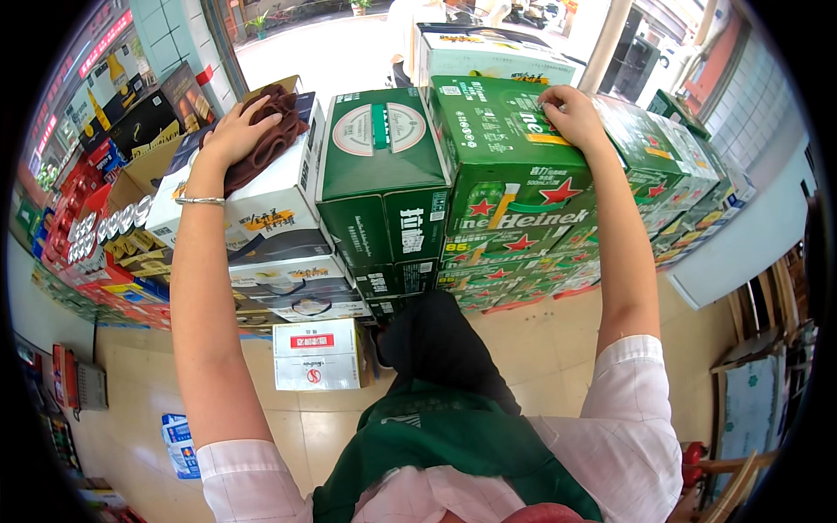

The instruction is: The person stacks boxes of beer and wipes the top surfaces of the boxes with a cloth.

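Note:
My left hand rests over a bunched brown cloth, its fingers curved into the folds. The cloth lies on top of a white and dark blue carton. My right hand is on the top of a green beer carton with red stars, its fingers curled in. Whatever those fingertips may pinch is hidden. Between my arms, another green carton with a round pale label stands beside the white one.
A white carton sits on the floor by my leg. More cartons extend to the right, and a tall white box stands behind. Cans and red packs fill the left. A wooden chair is at lower right.

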{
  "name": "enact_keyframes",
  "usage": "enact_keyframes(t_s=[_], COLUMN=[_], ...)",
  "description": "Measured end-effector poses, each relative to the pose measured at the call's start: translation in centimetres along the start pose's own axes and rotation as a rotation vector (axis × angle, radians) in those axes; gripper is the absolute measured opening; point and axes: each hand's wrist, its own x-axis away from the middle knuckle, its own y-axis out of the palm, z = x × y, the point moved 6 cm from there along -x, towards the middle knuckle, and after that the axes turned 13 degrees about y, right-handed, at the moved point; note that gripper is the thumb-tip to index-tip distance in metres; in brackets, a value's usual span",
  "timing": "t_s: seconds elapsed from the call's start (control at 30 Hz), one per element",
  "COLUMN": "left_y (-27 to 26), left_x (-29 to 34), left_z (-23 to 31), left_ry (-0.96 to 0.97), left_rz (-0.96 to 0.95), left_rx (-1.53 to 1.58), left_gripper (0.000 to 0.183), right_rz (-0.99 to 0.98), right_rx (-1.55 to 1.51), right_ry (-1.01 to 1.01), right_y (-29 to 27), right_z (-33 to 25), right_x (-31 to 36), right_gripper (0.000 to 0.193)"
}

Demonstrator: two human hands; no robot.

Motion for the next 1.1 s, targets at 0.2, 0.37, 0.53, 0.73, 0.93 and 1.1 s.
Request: enact_keyframes(t_s=[0.2,0.37,0.53,0.73,0.93,1.1], left_y=[0.0,-0.2,0.0,-1.1,-2.0,-1.8], left_x=[0.0,0.5,1.7,5.4,7.9,7.1], left_z=[-0.1,0.3,0.7,4.0,6.9,6.5], left_ry=[-0.009,-0.019,0.052,0.172,0.295,0.28], left_rz=[-0.006,-0.002,0.005,0.054,0.089,0.017], left_rx=[-0.01,-0.002,0.007,0.038,0.069,0.068], left_gripper=[0.066,0.07,0.07,0.062,0.054,0.058], right_rz=[0.028,0.065,0.063,0.037,0.055,0.064], right_rx=[0.06,0.064,0.039,0.023,0.09,0.089], right_ry=[-0.014,-0.029,-0.011,0.006,-0.039,-0.054], right_y=[-0.2,-0.3,-0.1,-0.4,-0.2,-0.1], right_z=[-0.3,0.0,0.1,-0.3,-0.3,-1.0], right_x=[0.1,-0.1,-0.2,0.2,0.1,0.5], right_gripper=[0.016,0.017,0.017,0.017,0.017,0.017])
